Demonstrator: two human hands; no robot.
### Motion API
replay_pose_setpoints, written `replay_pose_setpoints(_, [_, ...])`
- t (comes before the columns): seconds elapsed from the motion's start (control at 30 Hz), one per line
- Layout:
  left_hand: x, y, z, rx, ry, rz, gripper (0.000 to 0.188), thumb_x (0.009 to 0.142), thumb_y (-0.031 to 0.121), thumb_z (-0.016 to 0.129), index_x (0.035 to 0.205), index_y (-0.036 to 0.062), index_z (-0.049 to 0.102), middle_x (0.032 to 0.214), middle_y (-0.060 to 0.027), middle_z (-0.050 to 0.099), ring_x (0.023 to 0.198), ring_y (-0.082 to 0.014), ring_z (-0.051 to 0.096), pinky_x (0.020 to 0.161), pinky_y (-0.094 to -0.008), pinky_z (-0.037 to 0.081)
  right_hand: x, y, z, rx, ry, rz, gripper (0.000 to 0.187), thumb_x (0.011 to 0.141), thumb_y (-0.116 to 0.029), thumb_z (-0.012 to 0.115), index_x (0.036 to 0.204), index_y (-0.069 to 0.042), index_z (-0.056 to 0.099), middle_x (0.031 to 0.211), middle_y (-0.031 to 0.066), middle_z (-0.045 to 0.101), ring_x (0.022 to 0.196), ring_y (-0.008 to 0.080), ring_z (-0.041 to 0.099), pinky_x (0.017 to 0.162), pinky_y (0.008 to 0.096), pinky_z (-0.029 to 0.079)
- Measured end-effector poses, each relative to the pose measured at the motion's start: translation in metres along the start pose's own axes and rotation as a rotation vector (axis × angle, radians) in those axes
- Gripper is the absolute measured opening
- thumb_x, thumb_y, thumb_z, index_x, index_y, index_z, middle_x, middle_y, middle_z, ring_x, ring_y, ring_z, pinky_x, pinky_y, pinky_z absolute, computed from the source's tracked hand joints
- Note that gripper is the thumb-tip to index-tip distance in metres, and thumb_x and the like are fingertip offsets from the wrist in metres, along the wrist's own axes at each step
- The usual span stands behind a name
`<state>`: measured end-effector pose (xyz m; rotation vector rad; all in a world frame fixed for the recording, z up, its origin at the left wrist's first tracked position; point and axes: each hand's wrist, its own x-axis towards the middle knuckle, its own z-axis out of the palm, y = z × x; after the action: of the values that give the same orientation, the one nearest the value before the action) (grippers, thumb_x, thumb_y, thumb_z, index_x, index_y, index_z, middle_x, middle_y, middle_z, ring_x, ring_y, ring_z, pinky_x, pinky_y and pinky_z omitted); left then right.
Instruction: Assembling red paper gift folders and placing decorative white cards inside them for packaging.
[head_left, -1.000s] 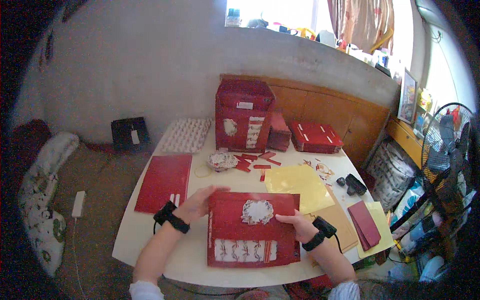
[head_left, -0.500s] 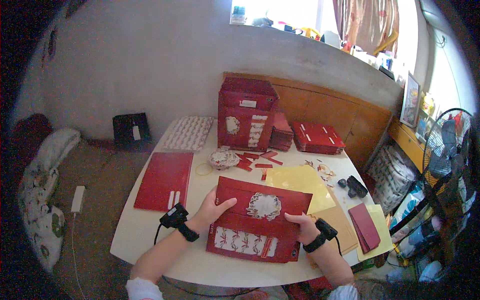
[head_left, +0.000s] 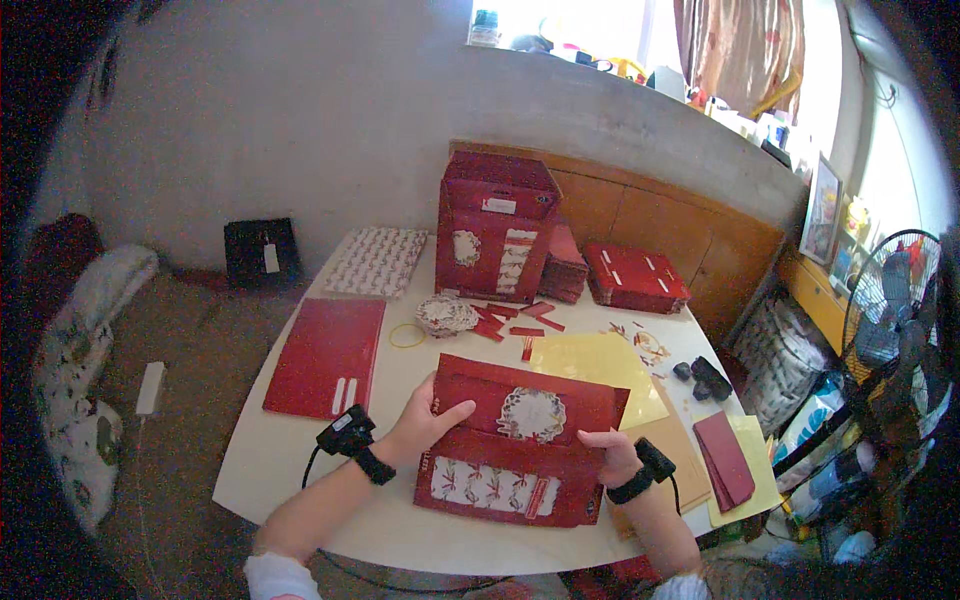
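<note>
A large red cardboard sheet [head_left: 520, 450] with a white lace-like round emblem and a patterned strip lies at the near edge of the white table [head_left: 300, 450]. My left hand [head_left: 425, 425] holds its left edge, fingers spread over the top. Its right edge is gripped by my right hand [head_left: 607, 457]. The sheet's upper part is bent up along a crease. Each wrist wears a black band with a small device.
A flat red sheet [head_left: 328, 355] lies to the left. A tall red box [head_left: 495, 225] and flat red boxes [head_left: 635, 277] stand at the back. Yellow sheets [head_left: 600, 365], red scraps, a dark red envelope [head_left: 725, 458] and a fan [head_left: 895, 310] are on the right.
The red sheet has shifted slightly right and its upper half has folded upward. My left hand moved from the sheet's corner onto its left edge.
</note>
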<state>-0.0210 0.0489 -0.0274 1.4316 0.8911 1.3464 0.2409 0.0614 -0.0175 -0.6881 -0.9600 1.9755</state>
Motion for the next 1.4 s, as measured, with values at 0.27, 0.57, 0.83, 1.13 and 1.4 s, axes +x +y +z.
replay_pose_setpoints(0.27, [-0.003, 0.001, 0.001, 0.031, -0.03, 0.041, 0.051, 0.079, 0.01, 0.059, 0.121, -0.001, 0.032, 0.112, -0.0098, 0.049, 0.102, -0.0143, 0.049, 0.087, -0.0281, 0.041, -0.003, -0.001, -0.003, 0.045, -0.113, -0.054, 0.059, 0.061, -0.007, 0.062, 0.118, -0.004, 0.044, 0.114, 0.0114, 0.052, 0.104, 0.0281, 0.051, 0.091, 0.0429, 0.039])
replay_pose_setpoints(0.57, [-0.004, 0.0, 0.004, -0.003, -0.006, 0.04, 0.05, 0.078, 0.009, 0.059, 0.119, -0.0017, 0.034, 0.111, -0.0103, 0.05, 0.102, -0.0143, 0.049, 0.087, -0.0283, 0.04, -0.003, -0.002, 0.001, -0.017, -0.096, -0.06, 0.065, 0.058, -0.009, 0.063, 0.12, -0.003, 0.042, 0.117, 0.0125, 0.05, 0.105, 0.0292, 0.049, 0.091, 0.043, 0.038])
replay_pose_setpoints(0.83, [-0.007, 0.0, 0.008, -0.006, 0.011, 0.069, 0.049, 0.08, 0.01, 0.057, 0.12, -0.0023, 0.032, 0.112, -0.0107, 0.049, 0.102, -0.0143, 0.049, 0.087, -0.0281, 0.04, -0.003, 0.0, -0.007, 0.032, -0.076, -0.035, 0.056, 0.061, -0.015, 0.059, 0.115, -0.002, 0.047, 0.111, 0.0132, 0.054, 0.1, 0.0293, 0.053, 0.09, 0.0417, 0.04])
replay_pose_setpoints(1.13, [-0.005, -0.006, 0.011, 0.001, 0.03, 0.056, 0.044, 0.082, 0.01, 0.055, 0.118, -0.0023, 0.033, 0.111, -0.0105, 0.049, 0.101, -0.015, 0.05, 0.086, -0.0283, 0.041, 0.01, 0.004, -0.027, 0.033, 0.122, -0.009, 0.039, 0.069, -0.019, 0.058, 0.106, -0.006, 0.054, 0.106, 0.0094, 0.057, 0.095, 0.0256, 0.056, 0.085, 0.0388, 0.044])
replay_pose_setpoints(1.4, [-0.005, -0.003, 0.01, 0.02, 0.007, 0.042, 0.051, 0.078, 0.01, 0.061, 0.119, -0.0012, 0.033, 0.113, -0.0112, 0.049, 0.103, -0.0161, 0.049, 0.088, -0.0292, 0.041, 0.001, -0.008, -0.005, 0.028, 0.054, 0.049, 0.043, 0.07, -0.02, 0.059, 0.109, -0.005, 0.05, 0.105, 0.01, 0.057, 0.095, 0.0258, 0.055, 0.086, 0.0389, 0.044])
